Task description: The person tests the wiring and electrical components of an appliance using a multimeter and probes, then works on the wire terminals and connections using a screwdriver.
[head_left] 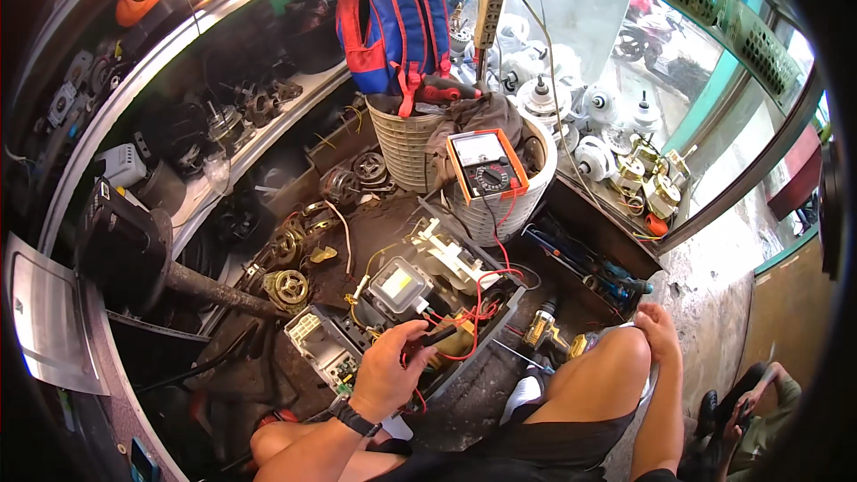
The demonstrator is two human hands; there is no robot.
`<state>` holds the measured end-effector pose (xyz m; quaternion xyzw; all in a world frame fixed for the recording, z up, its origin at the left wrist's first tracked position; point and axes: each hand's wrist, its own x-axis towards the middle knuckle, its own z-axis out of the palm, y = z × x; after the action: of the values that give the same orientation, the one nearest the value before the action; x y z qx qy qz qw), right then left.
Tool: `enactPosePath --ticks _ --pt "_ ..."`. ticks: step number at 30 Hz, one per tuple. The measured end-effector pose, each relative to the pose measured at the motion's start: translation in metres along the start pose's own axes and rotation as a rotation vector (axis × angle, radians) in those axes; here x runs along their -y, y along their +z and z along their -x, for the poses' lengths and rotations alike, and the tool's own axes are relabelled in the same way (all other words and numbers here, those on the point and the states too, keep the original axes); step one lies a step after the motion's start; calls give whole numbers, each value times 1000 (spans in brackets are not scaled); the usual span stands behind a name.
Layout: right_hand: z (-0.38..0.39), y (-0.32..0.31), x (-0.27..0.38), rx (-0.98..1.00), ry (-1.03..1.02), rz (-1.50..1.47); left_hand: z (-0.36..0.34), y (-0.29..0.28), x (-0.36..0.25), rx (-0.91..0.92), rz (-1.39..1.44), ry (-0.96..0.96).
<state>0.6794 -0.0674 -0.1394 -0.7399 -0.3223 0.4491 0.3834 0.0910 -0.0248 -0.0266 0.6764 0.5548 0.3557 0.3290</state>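
**Probe on opened appliance chassis, meter propped in basket**

Left hand (386, 373), lower centre of frame, wears one wristwatch (354, 417); its fingers (412, 333) are pinched narrow around one dark test probe (437, 336), tip down among the red wires (473, 303) of the opened chassis (406, 303) at centre. The chassis lies flat on the floor, cover off, so the one silver transformer block (395, 284) is exposed from above.

Right hand (659, 328), lower right, rests on the knee holding nothing; whether its fingers are spread or curled I cannot tell.

One orange-cased analogue multimeter (485, 166) leans face-up in a white basket (509, 205), dial turned toward the person, presumably for reading. Baskets counted: two; the other, beige (402, 147), stands beside it. One blue-and-red backpack (397, 22) hangs above. One yellow cordless drill (544, 330) lies beside the chassis.
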Motion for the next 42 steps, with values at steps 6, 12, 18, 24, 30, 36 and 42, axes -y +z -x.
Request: enactPosePath --ticks 6,12,18,24,30,36,42 --pt "42 59 138 -55 -358 186 -6 -6 -4 51 38 -64" --pt "84 142 238 365 -520 488 -8 -1 3 64 186 -204" --pt "47 83 194 549 -354 652 -12 12 15 -15 373 -228" --pt "-18 -14 69 -14 -55 71 -18 9 6 -27 537 -327" --pt "-31 13 -43 -117 152 -83 -28 15 -6 -7 623 -342" --pt "-56 17 -87 -21 102 154 -39 23 -6 -28 376 -178" --pt "-84 26 -60 91 191 67 -52 31 -35 -32 774 -333"
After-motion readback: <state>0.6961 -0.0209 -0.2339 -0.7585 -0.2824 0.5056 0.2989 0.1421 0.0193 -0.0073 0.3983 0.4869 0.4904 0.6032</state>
